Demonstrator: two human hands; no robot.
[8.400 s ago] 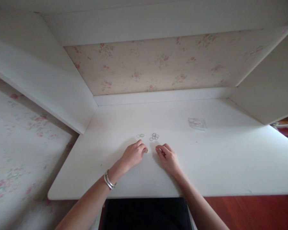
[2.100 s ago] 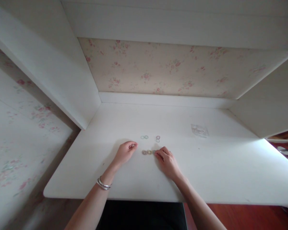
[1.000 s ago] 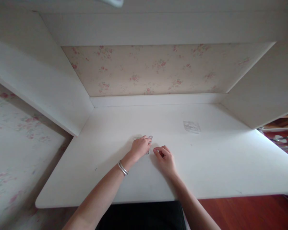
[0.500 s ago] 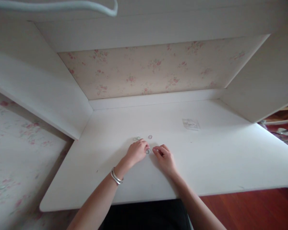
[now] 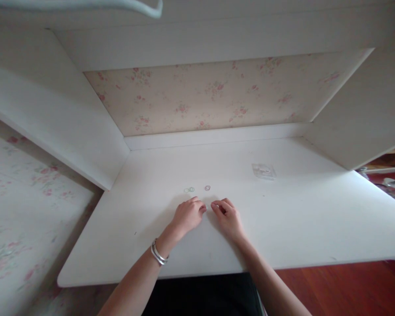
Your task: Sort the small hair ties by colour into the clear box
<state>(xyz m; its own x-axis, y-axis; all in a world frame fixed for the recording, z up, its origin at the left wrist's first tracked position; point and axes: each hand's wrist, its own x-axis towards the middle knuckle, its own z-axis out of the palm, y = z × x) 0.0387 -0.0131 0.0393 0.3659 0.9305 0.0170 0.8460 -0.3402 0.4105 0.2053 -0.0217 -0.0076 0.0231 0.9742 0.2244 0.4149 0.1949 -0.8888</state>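
Observation:
My left hand [image 5: 187, 216], with a silver bangle [image 5: 158, 254] on the wrist, rests on the white desk [image 5: 283, 228] with its fingers curled and their tips pressed down where a small ring lay a moment ago. Close to its right lies my right hand [image 5: 228, 216], thumb and forefinger pinched together; whether anything is between them is hidden. The two hands' fingertips nearly meet. Just beyond them lie two small green rings [image 5: 189, 189] and one pink ring [image 5: 207, 188], apart from both hands.
A small clear plastic bag [image 5: 263, 171] lies farther back on the right. White side panels and a flowered back wall [image 5: 210, 94] enclose the desk. A dark chair seat [image 5: 200, 294] sits below the front edge, with red wooden floor [image 5: 342, 289] to its right.
My left hand reached forward to the pink rings, then drew back toward me with one; a single pink ring stays there. The rings near my fingertips are now covered. My right hand barely moved.

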